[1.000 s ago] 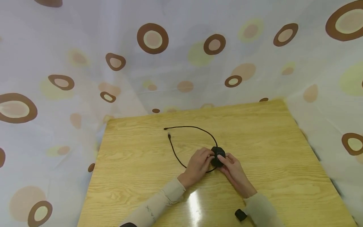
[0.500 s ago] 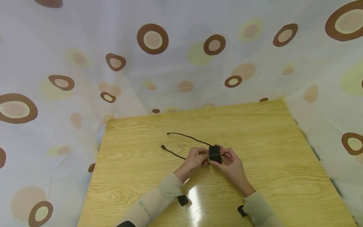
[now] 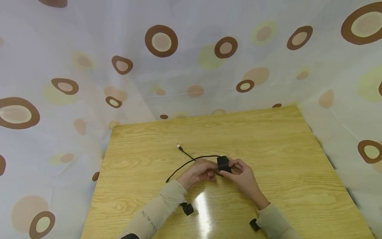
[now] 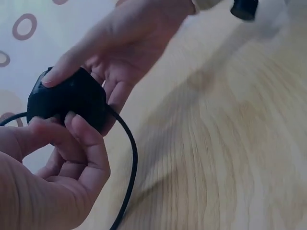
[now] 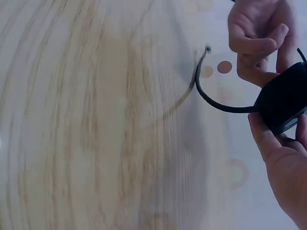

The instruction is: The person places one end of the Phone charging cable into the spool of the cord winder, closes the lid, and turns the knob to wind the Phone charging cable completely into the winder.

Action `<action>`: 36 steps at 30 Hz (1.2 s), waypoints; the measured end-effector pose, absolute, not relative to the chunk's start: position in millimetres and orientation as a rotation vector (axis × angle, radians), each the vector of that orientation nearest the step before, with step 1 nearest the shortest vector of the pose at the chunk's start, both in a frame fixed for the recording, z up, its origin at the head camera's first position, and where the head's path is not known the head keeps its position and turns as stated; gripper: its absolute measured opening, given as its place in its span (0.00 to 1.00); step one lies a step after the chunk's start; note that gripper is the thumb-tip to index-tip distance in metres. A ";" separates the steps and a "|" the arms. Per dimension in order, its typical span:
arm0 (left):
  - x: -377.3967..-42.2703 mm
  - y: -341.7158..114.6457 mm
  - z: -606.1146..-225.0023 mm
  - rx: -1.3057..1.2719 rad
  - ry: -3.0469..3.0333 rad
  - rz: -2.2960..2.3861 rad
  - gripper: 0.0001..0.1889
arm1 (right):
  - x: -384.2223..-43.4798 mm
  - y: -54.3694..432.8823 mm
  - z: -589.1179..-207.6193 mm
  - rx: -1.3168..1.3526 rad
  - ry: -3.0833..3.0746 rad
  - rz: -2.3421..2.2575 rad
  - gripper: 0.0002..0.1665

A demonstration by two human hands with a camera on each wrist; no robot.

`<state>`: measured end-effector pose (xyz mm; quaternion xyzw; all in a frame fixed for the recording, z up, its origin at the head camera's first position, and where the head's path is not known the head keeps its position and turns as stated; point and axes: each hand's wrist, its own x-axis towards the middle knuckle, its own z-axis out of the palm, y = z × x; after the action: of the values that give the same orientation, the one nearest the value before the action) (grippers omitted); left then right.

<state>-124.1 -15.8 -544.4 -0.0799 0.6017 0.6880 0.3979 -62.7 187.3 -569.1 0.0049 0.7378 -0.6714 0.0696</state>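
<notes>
A black faceted block [image 3: 223,163] with a thin black cable [image 4: 133,153] coming off both sides is held above the table between my two hands. My right hand [image 3: 244,174] grips it between thumb and fingers from the right. At its left side, my left hand [image 3: 203,170] has its fingers curled, and its fingertips pinch the block's edge in the left wrist view. One cable end carries a USB plug [image 3: 179,147] with a bright metal tip, beyond my left hand. The other, smaller black end [image 3: 167,181] hangs near my left wrist.
The wood-grain table [image 3: 298,172] lies under both hands. Behind it and at the sides hangs a pale curtain [image 3: 185,73] with brown ring patterns. Small black pieces [image 3: 188,209] are attached by each sleeve cuff.
The block has been turned and shifted slightly left. The smaller cable end has swung forward toward my left wrist, crossing the other strand. My left hand has moved a little left.
</notes>
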 end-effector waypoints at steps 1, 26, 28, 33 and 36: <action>-122.8 -15.0 -544.9 -0.199 1.577 1.748 0.15 | -63.9 187.0 -568.6 0.082 2.175 -2.028 0.25; -122.0 -30.2 -566.0 2.144 3.088 0.350 0.12 | -63.9 191.8 -572.8 0.251 1.141 -2.363 0.46; -124.2 -29.2 -567.4 2.151 3.086 0.349 0.11 | -63.5 191.3 -574.5 0.250 1.122 -2.369 0.45; -123.4 -24.2 -572.1 2.007 3.122 0.465 0.08 | -62.8 189.3 -578.1 0.261 1.125 -2.377 0.43; -118.1 -18.0 -572.3 1.818 3.171 0.599 0.06 | -63.2 188.6 -578.5 0.260 1.139 -2.380 0.44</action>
<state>-118.1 -18.0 -572.3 0.4716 0.8225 0.1553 -0.2773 -63.2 188.6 -578.5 0.0952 0.4167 -0.8709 0.2428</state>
